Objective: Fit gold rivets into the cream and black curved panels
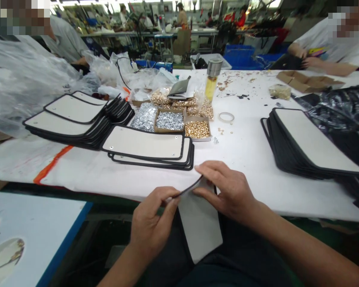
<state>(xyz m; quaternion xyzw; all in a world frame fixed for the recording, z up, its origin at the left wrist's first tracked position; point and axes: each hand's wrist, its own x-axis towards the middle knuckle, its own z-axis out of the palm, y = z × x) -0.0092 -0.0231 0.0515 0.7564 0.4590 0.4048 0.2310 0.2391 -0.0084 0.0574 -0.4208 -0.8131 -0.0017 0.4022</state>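
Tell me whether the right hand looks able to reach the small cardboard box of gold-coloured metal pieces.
Likely yes, if freed: the right hand pinches the pale grey, black-edged flat panel, but the white tabletop towards the cardboard box looks mostly open, bar small silver bits.

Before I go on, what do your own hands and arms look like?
The left hand and right hand are ungloved, five-fingered human hands, with no ring visible. The left forearm and right forearm show no sleeve, watch or cable.
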